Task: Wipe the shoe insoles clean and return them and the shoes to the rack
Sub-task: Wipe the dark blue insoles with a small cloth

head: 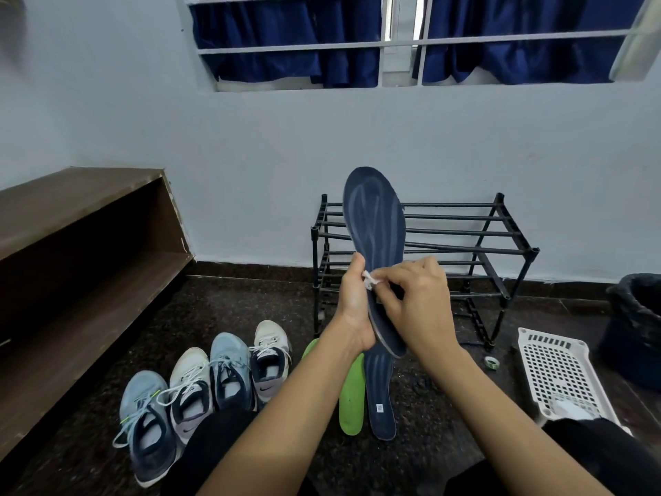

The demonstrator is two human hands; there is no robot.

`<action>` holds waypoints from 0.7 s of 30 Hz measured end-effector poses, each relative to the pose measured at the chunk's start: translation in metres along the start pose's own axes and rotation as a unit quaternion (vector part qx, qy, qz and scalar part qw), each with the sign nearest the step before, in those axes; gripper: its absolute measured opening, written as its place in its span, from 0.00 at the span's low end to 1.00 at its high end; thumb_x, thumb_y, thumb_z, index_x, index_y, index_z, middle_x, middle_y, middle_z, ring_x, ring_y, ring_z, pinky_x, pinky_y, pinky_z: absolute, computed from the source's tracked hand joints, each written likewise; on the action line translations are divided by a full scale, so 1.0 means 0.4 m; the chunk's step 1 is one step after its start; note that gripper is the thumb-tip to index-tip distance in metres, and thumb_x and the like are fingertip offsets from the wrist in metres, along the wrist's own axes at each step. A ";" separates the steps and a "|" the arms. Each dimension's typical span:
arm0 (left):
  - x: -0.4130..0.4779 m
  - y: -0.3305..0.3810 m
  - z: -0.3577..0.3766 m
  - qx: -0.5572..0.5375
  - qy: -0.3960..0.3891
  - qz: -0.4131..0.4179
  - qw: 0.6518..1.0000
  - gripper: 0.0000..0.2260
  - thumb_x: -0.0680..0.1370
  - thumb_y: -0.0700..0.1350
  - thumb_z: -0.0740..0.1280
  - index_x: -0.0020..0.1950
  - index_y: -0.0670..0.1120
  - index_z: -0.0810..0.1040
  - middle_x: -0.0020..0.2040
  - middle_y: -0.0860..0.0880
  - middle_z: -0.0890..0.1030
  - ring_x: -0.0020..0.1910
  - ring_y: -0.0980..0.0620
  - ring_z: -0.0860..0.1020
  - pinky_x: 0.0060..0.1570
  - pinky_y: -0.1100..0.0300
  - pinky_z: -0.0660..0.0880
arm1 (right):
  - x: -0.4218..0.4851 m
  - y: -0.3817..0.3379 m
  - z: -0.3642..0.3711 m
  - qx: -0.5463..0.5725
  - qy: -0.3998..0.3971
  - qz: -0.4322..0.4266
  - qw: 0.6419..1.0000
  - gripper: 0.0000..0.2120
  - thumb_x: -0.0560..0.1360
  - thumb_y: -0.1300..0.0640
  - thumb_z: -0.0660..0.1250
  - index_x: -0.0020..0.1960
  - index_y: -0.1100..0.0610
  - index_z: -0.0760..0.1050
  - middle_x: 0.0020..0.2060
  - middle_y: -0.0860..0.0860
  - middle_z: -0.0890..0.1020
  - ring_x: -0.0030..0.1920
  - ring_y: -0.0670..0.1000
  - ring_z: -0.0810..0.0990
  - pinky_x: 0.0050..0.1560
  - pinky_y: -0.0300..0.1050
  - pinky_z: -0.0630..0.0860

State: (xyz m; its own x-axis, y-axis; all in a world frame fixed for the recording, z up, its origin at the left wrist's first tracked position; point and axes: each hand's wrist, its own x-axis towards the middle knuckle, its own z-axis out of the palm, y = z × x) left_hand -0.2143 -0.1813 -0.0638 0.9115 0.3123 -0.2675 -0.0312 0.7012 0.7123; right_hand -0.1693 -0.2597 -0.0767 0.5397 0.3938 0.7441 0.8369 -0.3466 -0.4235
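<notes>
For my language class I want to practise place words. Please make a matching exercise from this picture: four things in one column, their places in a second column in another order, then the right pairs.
1. raised navy insole
2. green insole
3. white basket
4. black rack

A. on the floor, beside the black bin
B. standing against the wall
C. gripped by the left hand; the right hand pinches a white wipe against it
D. on the floor beside a second navy insole

Pairs: 1-C, 2-D, 3-A, 4-B
</notes>
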 end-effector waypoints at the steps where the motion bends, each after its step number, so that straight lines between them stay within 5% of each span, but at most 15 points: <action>1: 0.002 0.010 -0.005 0.004 0.000 0.005 1.000 0.33 0.81 0.64 0.50 0.43 0.41 0.85 0.41 0.44 0.84 0.39 0.48 0.83 0.46 0.55 0.78 | -0.009 -0.006 0.000 0.009 -0.013 -0.002 1.000 0.08 0.65 0.63 0.76 0.42 0.53 0.84 0.34 0.49 0.83 0.39 0.53 0.72 0.41 0.52 0.72; 5: 0.018 0.043 -0.023 -0.025 0.000 0.040 0.999 0.31 0.82 0.62 0.49 0.52 0.38 0.80 0.42 0.43 0.83 0.40 0.47 0.83 0.54 0.50 0.76 | -0.046 -0.025 -0.004 0.032 -0.058 -0.015 0.998 0.04 0.68 0.57 0.71 0.41 0.51 0.83 0.34 0.48 0.82 0.39 0.53 0.73 0.40 0.54 0.73; 15: -0.016 -0.001 -0.003 0.010 0.007 0.003 1.000 0.31 0.80 0.65 0.51 0.49 0.41 0.83 0.43 0.42 0.84 0.42 0.47 0.83 0.44 0.55 0.79 | 0.002 -0.010 -0.006 -0.083 0.010 -0.032 0.996 0.05 0.68 0.57 0.70 0.42 0.50 0.83 0.34 0.46 0.82 0.39 0.52 0.70 0.40 0.44 0.54; 21: -0.004 0.005 -0.004 0.026 0.013 0.001 1.000 0.32 0.81 0.65 0.50 0.48 0.41 0.82 0.41 0.43 0.84 0.41 0.47 0.83 0.45 0.56 0.78 | -0.016 -0.011 -0.002 -0.013 -0.002 0.001 1.000 0.08 0.66 0.63 0.76 0.42 0.52 0.84 0.33 0.48 0.82 0.37 0.51 0.70 0.40 0.49 0.68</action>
State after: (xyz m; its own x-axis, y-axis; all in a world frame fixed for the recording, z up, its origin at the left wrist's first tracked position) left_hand -0.2165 -0.1793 -0.0628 0.9008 0.3304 -0.2816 -0.0111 0.6660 0.7458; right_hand -0.1766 -0.2614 -0.0790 0.5412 0.3966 0.7415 0.8335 -0.3700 -0.4104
